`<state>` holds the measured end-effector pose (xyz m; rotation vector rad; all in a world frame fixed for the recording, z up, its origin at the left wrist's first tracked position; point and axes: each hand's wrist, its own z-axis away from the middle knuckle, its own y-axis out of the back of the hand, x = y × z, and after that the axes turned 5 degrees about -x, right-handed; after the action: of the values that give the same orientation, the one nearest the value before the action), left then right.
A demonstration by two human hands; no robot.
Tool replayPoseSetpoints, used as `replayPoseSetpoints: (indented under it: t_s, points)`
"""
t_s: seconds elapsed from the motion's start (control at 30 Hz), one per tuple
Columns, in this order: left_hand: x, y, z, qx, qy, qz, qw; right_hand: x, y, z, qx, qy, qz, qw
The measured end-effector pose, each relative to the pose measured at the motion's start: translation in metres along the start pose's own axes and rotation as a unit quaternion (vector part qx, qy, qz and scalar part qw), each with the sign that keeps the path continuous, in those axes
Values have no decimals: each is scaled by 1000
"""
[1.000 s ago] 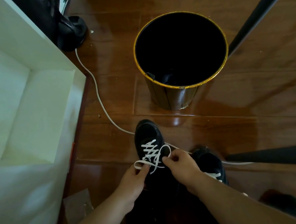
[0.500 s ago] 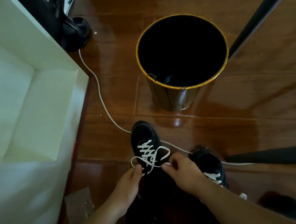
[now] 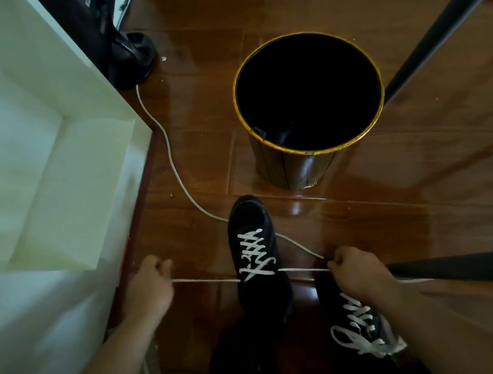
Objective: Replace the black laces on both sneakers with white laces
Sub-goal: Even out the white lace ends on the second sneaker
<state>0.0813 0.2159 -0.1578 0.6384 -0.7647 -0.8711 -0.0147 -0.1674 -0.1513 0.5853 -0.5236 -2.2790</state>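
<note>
A black sneaker (image 3: 251,217) stands on the wooden floor, worn on a foot and threaded with a white lace (image 3: 255,254). The lace's two ends run out sideways, taut, from the top of the lacing. My left hand (image 3: 147,289) grips the left end well left of the shoe. My right hand (image 3: 355,269) grips the right end just right of it. A second black sneaker (image 3: 362,325) with a white lace tied in a bow lies at lower right, partly under my right forearm.
A black bin with a gold rim (image 3: 315,149) stands just beyond the shoe. A white cable (image 3: 173,168) runs across the floor to the shoe. White furniture (image 3: 30,152) fills the left side. Dark bars (image 3: 469,270) cross at the right.
Both hands have moved apart from the top of the shoe, pulling the two lace ends out sideways until taut. The loose loops above the lacing are gone.
</note>
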Motion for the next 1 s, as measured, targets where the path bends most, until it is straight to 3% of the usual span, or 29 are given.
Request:
replayPoseSetpoints:
  t_s: [0.13, 0.27, 0.37, 0.43, 0.5, 0.57, 0.63, 0.7, 0.77, 0.87, 1.0]
  points:
    - [-49, 8, -22, 6, -25, -113, 993, 3, 17, -4, -23, -22, 66, 997]
    - [-36, 9, -21, 26, -85, -161, 983, -15, 26, 3, 12, 19, 80, 997]
    - [-12, 9, -7, 131, -146, -195, 961, -28, 18, 20, 209, 98, 113, 966]
    - [6, 7, 10, 60, -147, -140, 977, -37, 5, 29, 299, 168, 114, 932]
    - [27, -7, 29, -139, -40, -9, 989, -45, -11, 33, 212, 176, 29, 961]
    - [42, -28, 45, -271, 58, 149, 949, -53, -29, 31, 39, 80, -125, 988]
    - [49, -49, 54, -277, 83, 252, 923, -60, -44, 27, -44, -5, -315, 948]
    - [53, -62, 56, -233, 93, 309, 918, -66, -54, 25, -54, -42, -472, 879]
    - [55, -68, 55, -212, 102, 351, 906, -72, -56, 24, -53, -54, -553, 830]
    - [56, -66, 55, -211, 89, 388, 893, -77, -54, 27, -53, -2, -553, 832]
    - [68, -49, 53, -204, -34, 401, 893, -84, -45, 29, -19, 64, -515, 855]
